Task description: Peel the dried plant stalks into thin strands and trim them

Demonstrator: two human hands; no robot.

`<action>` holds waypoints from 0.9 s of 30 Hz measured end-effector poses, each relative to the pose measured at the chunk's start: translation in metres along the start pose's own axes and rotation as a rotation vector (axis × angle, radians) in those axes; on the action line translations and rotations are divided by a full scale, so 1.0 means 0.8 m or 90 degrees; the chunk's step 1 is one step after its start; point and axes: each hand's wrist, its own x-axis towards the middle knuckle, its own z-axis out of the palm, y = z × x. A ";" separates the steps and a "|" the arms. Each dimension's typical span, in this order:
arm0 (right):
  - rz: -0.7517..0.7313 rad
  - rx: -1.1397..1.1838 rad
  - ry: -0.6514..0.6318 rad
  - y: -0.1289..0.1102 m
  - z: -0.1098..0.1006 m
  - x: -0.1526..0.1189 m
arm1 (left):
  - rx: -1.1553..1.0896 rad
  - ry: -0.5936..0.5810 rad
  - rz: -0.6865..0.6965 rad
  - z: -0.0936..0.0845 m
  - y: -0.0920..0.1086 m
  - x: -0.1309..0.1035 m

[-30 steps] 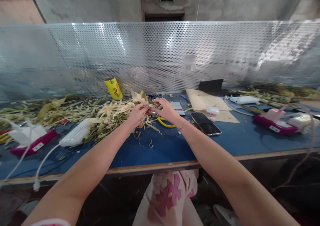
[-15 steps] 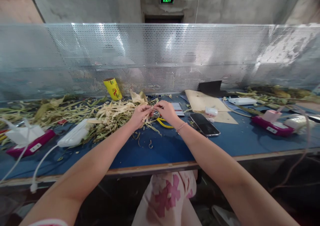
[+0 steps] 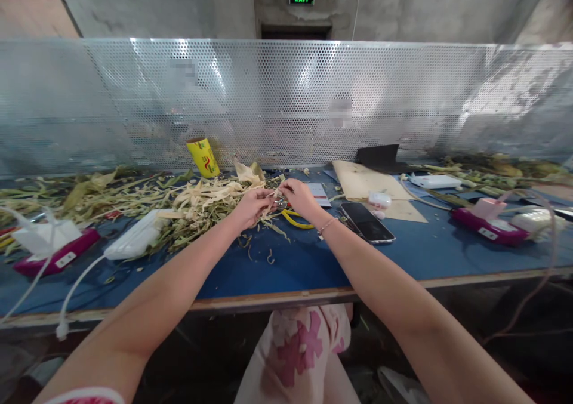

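Note:
My left hand (image 3: 253, 207) is closed in a pinch at the right edge of a pile of dried plant strips (image 3: 215, 195), pale and green. Close beside it, my right hand (image 3: 301, 197) is also pinching, its fingertips a little apart from those of the left. Something small and pale shows at the fingertips, too fine to name. Below the right hand, a yellow looped handle (image 3: 298, 220) of a tool lies on the blue table (image 3: 286, 267). A silvery part (image 3: 280, 203) shows between the hands; the rest is hidden.
A yellow can (image 3: 203, 157) stands tilted behind the pile. To the right lie a phone (image 3: 367, 222), brown card (image 3: 367, 180) and a purple power strip (image 3: 490, 228). Another purple power strip (image 3: 58, 255) and a white adapter (image 3: 136, 237) are at left. A perforated metal screen (image 3: 286, 105) closes the back.
My fingertips have moved slightly apart, the right hand shifting a little to the right. The view has tilted slightly; the table things stay in place.

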 end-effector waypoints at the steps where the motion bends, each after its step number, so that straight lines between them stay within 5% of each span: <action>1: 0.014 0.006 -0.009 -0.001 0.000 0.000 | 0.004 0.010 0.009 0.000 0.000 0.000; 15: 0.088 0.212 -0.098 0.005 0.002 0.000 | 0.007 0.061 0.039 -0.003 0.005 -0.003; 27: 0.056 0.256 -0.061 0.003 -0.001 -0.002 | 0.024 0.044 0.064 -0.006 0.001 0.000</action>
